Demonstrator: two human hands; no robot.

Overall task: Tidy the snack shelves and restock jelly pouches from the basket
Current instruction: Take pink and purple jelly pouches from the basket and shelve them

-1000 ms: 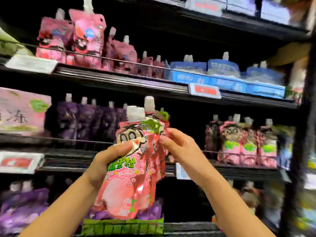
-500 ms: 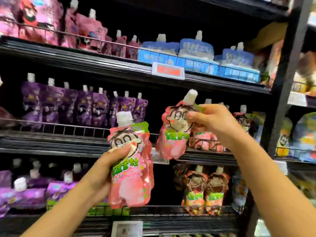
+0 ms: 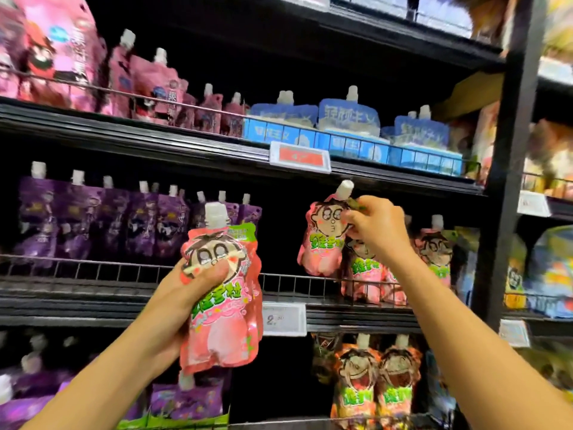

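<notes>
While the right hand (image 3: 376, 229) pinches 1 pink soft-plastic jelly pouch with a cartoon face and white screw cap (image 3: 322, 240) by its top corner beside the spout, the pouch hangs above the thin wire front rail of the middle black shelf (image 3: 310, 279), just left of the standing pink pouches of the same print (image 3: 366, 274) behind that rail. Left hand (image 3: 186, 293) grips a small stack of matching pink pouches (image 3: 223, 305) around the upper body, thumb pressed across the printed face; at least 2 pouches, exact count not readable. This stack sits in front of the rail and to the left of the white price tag (image 3: 283, 319) clipped below it. Judgement on handling: film walls are soft and dent under the thumb, contents look like gel, so each pouch is probably light but floppy, sagging from whatever point carries it. Glossy film is likely slippery, especially pouch against pouch in the stack. Firmest hold is the rigid cap and spout collar or the sealed top edge; a squeeze at mid-body only deforms it. Flat bottom gusset should stand if lowered straight behind the rail against its neighbours. Purple pouches with white caps (image 3: 108, 218) fill the shelf further left of the rail's open gap. No basket in view.
</notes>
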